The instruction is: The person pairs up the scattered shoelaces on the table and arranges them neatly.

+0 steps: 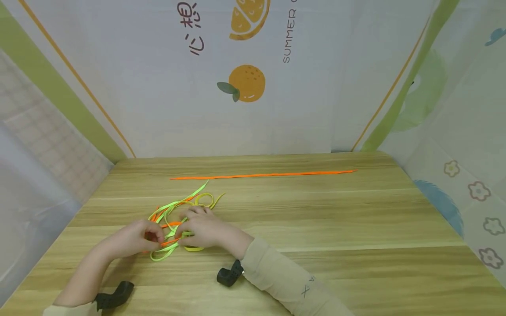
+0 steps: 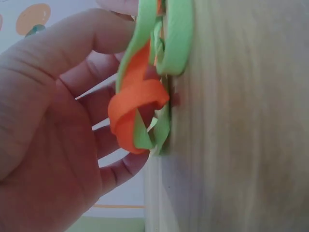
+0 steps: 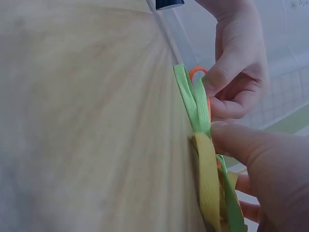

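A tangle of flat shoelaces lies at the table's left side, with a green shoelace (image 1: 171, 204), a yellow shoelace (image 1: 194, 249) and an orange shoelace (image 1: 171, 225) looped through each other. At the tangle's left edge, my left hand (image 1: 136, 239) pinches an orange strand with thumb and forefinger; in the left wrist view orange and green loops (image 2: 140, 96) hang beside its curled fingers. My right hand (image 1: 205, 230) grips into the tangle from the right, its thumb against the green lace (image 3: 197, 104) in the right wrist view. Its fingertips are partly hidden behind the laces.
Across the back of the wooden table (image 1: 316, 210) a single orange shoelace (image 1: 265, 175) is stretched out straight. Patterned white cloth (image 1: 296, 109) hangs behind and at the sides. Black wrist cameras (image 1: 229, 274) sit on both forearms.
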`<state>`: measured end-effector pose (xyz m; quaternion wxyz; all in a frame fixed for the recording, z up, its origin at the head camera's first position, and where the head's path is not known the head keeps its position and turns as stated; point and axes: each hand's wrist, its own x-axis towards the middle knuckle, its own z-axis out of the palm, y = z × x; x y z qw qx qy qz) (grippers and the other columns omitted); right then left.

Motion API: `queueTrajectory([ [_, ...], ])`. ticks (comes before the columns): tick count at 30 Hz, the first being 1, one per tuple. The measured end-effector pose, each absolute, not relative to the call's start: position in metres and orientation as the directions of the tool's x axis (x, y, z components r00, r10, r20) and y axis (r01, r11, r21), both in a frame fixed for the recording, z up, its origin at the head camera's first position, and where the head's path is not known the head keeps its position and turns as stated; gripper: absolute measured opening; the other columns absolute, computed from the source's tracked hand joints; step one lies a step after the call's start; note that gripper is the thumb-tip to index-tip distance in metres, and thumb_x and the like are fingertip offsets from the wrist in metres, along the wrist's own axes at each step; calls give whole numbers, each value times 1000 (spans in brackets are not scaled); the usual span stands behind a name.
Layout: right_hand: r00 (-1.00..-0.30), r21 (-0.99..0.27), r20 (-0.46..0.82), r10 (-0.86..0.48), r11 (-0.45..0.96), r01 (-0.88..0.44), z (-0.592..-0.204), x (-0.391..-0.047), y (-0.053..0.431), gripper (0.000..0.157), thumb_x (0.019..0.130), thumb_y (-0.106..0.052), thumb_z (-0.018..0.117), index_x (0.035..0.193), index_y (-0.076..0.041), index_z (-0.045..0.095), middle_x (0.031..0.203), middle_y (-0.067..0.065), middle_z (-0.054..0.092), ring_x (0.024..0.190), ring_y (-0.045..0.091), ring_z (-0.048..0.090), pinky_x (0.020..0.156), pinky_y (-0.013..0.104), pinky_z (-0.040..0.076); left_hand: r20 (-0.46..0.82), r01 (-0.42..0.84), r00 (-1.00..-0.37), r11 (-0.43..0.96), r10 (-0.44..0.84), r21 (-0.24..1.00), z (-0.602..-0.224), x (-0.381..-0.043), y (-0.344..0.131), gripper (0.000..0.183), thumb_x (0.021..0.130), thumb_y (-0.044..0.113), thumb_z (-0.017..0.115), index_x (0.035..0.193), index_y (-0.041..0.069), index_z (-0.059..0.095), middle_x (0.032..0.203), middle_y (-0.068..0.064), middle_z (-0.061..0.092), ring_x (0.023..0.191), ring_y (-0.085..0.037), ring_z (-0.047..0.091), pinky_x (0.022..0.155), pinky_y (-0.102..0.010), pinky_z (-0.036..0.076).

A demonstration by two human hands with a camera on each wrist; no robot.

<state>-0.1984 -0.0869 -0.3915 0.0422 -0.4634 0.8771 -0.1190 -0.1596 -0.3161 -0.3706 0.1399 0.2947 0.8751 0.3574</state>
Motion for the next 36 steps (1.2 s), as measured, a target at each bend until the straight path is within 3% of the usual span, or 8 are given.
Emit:
queueTrajectory([
  [10, -573, -260, 62, -817, 541, -800, -390, -193, -88, 6, 90, -41, 66, 93, -36, 67, 120, -16, 49, 127, 14, 35, 104, 35, 26, -96, 331, -810, 587, 578, 739, -361, -156, -315, 7, 81, 5, 71, 83, 6, 64, 74, 4, 57, 62, -5, 46, 51, -24, 40],
  [16, -578, -267, 94, -811, 538, -799, -389, -193, -89, 11, 91, -44, 63, 90, -33, 66, 118, -15, 52, 123, 13, 39, 101, 33, 28, -68, 352, -801, 559, 595, 750, -356, -155, -317, 10, 82, -1, 68, 91, 5, 69, 78, 2, 60, 68, -5, 49, 54, -23, 42],
  [22, -577, -327, 111, -809, 519, -790, -383, -194, -85, 15, 91, -44, 63, 85, -31, 64, 112, -15, 53, 112, 8, 43, 98, 31, 30, -44, 367, -788, 526, 614, 767, -353, -155, -322, 7, 89, 5, 66, 85, 6, 72, 69, 9, 54, 62, -2, 46, 49, -23, 39],
  [29, -554, -361, 133, -822, 481, -799, -379, -197, -77, 21, 90, -45, 63, 77, -29, 64, 88, -19, 50, 88, 4, 40, 87, 24, 29, -73, 338, -786, 526, 614, 780, -348, -153, -328, 10, 91, 9, 65, 84, 7, 72, 72, 8, 58, 65, -4, 50, 54, -26, 44],
  [36, -520, -390, 128, -845, 439, -809, -376, -199, -67, 19, 93, -42, 61, 83, -27, 70, 87, -20, 51, 90, 1, 41, 89, 25, 30, -87, 318, -779, 512, 621, 798, -344, -151, -332, 10, 91, 7, 63, 84, 6, 70, 73, 7, 60, 67, -4, 51, 56, -27, 44],
])
